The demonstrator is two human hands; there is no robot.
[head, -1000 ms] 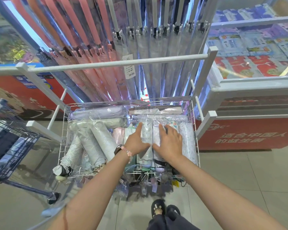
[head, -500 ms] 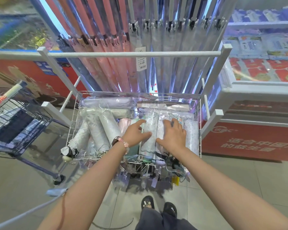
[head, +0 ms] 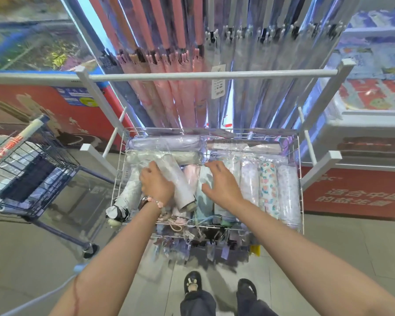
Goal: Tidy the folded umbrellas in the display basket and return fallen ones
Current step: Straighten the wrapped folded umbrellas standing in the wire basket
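Note:
A white wire display basket (head: 300,179) holds several folded umbrellas in clear sleeves. My left hand (head: 156,187) lies left of the middle, its fingers curled over a pale grey folded umbrella (head: 180,188) that slants across the pile. My right hand (head: 222,184) rests flat with spread fingers on a mint folded umbrella (head: 204,201) in the middle. To the right, patterned ones stand in a neat row, among them a floral umbrella (head: 268,185). A lilac umbrella (head: 164,142) lies crosswise at the back. One grey umbrella (head: 123,201) pokes out through the basket's left side.
A blue shopping cart (head: 21,169) stands at the left. A white rack rail (head: 192,75) crosses above the basket, with long pink and grey umbrellas (head: 169,65) hanging behind it. A chest freezer (head: 363,126) sits on the right. My shoes (head: 192,281) are below the basket.
Both hands have shifted left, from the patterned umbrellas on the right to the middle and left of the basket. The left hand now curls over the slanted grey umbrella.

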